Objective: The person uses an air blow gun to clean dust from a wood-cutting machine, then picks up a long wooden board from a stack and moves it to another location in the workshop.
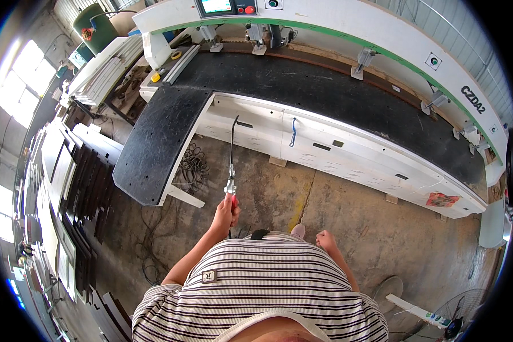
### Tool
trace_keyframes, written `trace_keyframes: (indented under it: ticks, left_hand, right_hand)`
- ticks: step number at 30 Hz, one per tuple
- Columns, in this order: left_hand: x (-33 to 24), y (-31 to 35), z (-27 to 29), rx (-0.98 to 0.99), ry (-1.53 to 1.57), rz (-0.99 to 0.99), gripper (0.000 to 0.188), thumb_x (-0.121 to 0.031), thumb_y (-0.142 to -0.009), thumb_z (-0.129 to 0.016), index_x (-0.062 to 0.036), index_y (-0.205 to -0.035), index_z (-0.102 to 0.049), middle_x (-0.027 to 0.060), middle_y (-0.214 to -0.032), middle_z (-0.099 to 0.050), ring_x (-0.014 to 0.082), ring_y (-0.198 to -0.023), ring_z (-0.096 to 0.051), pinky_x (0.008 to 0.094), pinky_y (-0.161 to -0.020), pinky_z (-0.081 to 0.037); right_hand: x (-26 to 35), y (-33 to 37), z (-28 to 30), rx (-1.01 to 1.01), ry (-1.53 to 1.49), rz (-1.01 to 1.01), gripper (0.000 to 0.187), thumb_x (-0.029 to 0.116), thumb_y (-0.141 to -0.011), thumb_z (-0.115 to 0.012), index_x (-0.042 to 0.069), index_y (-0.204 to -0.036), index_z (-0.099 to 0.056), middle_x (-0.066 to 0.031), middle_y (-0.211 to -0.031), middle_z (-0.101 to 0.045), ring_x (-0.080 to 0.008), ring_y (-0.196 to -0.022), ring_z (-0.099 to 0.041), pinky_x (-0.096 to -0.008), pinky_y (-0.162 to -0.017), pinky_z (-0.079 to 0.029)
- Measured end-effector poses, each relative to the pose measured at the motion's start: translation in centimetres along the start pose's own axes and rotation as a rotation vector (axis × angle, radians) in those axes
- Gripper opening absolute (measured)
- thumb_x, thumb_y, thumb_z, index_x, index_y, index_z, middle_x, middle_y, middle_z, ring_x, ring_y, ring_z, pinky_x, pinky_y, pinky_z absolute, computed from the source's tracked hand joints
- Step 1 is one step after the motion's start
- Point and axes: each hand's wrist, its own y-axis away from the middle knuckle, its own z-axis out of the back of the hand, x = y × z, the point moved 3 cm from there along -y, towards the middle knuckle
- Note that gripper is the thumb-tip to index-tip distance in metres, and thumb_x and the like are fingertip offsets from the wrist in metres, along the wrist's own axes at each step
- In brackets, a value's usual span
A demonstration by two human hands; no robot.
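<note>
In front of me, my left hand (227,215) is wrapped round the red handle of an air blow gun (230,185). Its body is silver, and the long thin black nozzle points away from me and bends at the tip. The tip appears in front of the white side of a long machine (256,134); whether it touches cannot be told. My right hand (326,240) hangs by my right side with the fingers curled closed, and nothing shows in it.
The machine's black tabletop (302,85) runs across, with a black side table (159,137) at left. A white beam with a control panel (228,7) spans above. Coiled hose (192,168) lies on the floor. Stacked panels (68,188) stand at left, a fan (461,313) at lower right.
</note>
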Motion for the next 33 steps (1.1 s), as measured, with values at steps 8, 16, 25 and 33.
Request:
trace_keyframes:
  ticks: [8,16,25,33]
  left_hand:
    - [-0.2,0.8,-0.3,0.009,-0.053,0.009,0.043,-0.051,-0.098,-0.033,-0.0110,-0.090,-0.047,-0.0023,-0.060,-0.042,0.0078,-0.041,-0.033,0.0240,-0.037,-0.026]
    - [0.0,1.4,-0.3,0.036,-0.113,0.007,0.043,-0.051,-0.098,-0.033,-0.0111,-0.089,-0.047,-0.0026,-0.059,-0.041,0.0078,-0.042,-0.032,0.0242,-0.037,-0.025]
    - [0.6,1.1,-0.4,0.096,-0.139,0.028,0.043,-0.050,-0.099,-0.033,-0.0107,-0.087,-0.047,-0.0021,-0.058,-0.040,0.0081,-0.040,-0.031,0.0248,-0.036,-0.024]
    - [1.3,0.6,-0.8,0.175,-0.216,0.034,0.039,-0.050,-0.098,-0.035,-0.0141,-0.090,-0.047,-0.0029,-0.060,-0.041,0.0073,-0.040,-0.030,0.0242,-0.037,-0.022]
  right_hand:
    - [0.9,0.5,0.1,-0.013,0.090,-0.016,0.021,0.018,-0.084,-0.060,-0.002,-0.089,-0.060,-0.0100,-0.073,-0.065,-0.0169,-0.060,-0.064,-0.0305,-0.060,-0.053]
    - [1.8,0.6,-0.1,0.047,0.136,-0.022,0.022,0.019,-0.089,-0.056,-0.002,-0.093,-0.059,-0.0097,-0.077,-0.066,-0.0169,-0.065,-0.064,-0.0311,-0.064,-0.052]
    - [1.0,-0.4,-0.1,0.020,0.018,0.014,0.018,0.017,-0.084,-0.060,-0.001,-0.086,-0.059,-0.0088,-0.069,-0.064,-0.0161,-0.057,-0.062,-0.0301,-0.054,-0.050]
    - [-0.3,-1.1,0.1,0.018,0.060,0.018,0.021,0.020,-0.084,-0.059,-0.001,-0.086,-0.058,-0.0088,-0.070,-0.064,-0.0157,-0.058,-0.063,-0.0298,-0.056,-0.051]
